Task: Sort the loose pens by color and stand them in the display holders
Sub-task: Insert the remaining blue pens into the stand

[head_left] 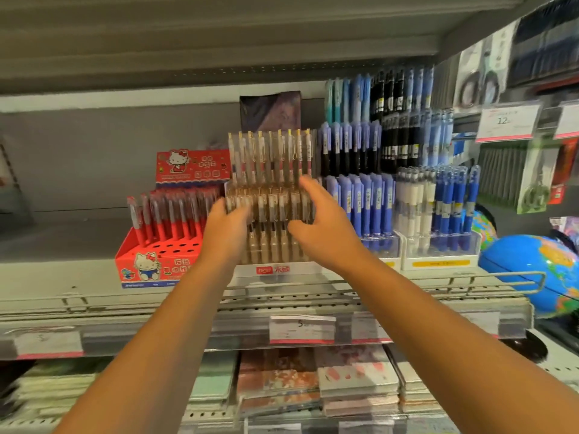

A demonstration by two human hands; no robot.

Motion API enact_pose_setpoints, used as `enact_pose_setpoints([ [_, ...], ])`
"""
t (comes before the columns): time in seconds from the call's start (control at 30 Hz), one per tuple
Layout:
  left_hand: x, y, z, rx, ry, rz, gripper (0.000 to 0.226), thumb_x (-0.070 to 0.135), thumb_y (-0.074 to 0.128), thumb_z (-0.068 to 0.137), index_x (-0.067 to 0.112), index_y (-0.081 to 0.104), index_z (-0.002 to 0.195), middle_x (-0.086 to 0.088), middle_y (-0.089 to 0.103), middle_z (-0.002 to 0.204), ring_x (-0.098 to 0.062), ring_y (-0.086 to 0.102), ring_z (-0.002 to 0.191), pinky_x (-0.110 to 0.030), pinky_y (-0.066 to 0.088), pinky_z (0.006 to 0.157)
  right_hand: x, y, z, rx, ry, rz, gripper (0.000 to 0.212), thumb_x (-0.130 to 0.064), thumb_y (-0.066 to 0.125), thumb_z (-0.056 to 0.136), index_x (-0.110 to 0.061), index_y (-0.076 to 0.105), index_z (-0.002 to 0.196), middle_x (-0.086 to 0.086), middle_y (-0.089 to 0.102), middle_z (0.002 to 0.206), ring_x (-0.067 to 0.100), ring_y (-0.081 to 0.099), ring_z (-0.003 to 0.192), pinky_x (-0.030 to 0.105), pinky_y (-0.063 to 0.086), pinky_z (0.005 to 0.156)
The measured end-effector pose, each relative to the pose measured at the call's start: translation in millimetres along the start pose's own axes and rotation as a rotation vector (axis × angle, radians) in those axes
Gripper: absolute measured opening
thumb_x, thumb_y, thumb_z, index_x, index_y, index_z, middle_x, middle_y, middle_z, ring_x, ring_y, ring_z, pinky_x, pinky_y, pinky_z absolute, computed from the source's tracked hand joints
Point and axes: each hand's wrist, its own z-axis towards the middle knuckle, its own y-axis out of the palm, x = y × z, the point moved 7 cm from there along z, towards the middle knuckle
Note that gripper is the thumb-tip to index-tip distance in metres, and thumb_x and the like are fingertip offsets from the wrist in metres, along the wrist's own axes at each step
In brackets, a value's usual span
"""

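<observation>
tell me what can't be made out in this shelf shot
Head view:
Middle row of brown pens: blurred, partly behind the left hand and right hand; grip unclear.
Price tag: print blurred, too small.
Globe: cut by the right edge.

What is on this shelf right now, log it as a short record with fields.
left hand: grips the left end of the middle row of brown pens
right hand: grips the right end of the same row
holder: clear tiered stand, brown pens upright
left of it: red box of red pens
right of it: blue pens, upright
far right: globe
</observation>
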Motion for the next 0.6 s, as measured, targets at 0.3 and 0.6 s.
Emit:
enact_pose_setpoints([
  [0.3,3,-62,19,-0.045,0.131,0.039,0.033,0.014,0.054,0.082,0.025,0.064,0.112,0.01,0.068,0.104,-0.003,0.063,0.092,-0.024,0.045,0.074,-33,39,-2,0.113,-0.077,-0.03,0.057,-0.01,0.056,0.086,-0.022,0.047,0.142,-0.006,0.047,0.145,0.012,0.046,0.13,0.038,0.043,0.106],
  [0.6,-45,-176,39,0.117,-0.299,0.299,0.054,0.041,0.062,0.076,0.003,0.058,0.113,-0.014,0.061,0.103,-0.028,0.057,0.082,-0.034,0.039,0.065,-25,127,11,-0.13,0.09,-0.306,0.03,-0.013,0.066,0.088,-0.023,0.073,0.116,-0.003,0.071,0.118,0.015,0.066,0.101,0.037,0.054,0.093],
])
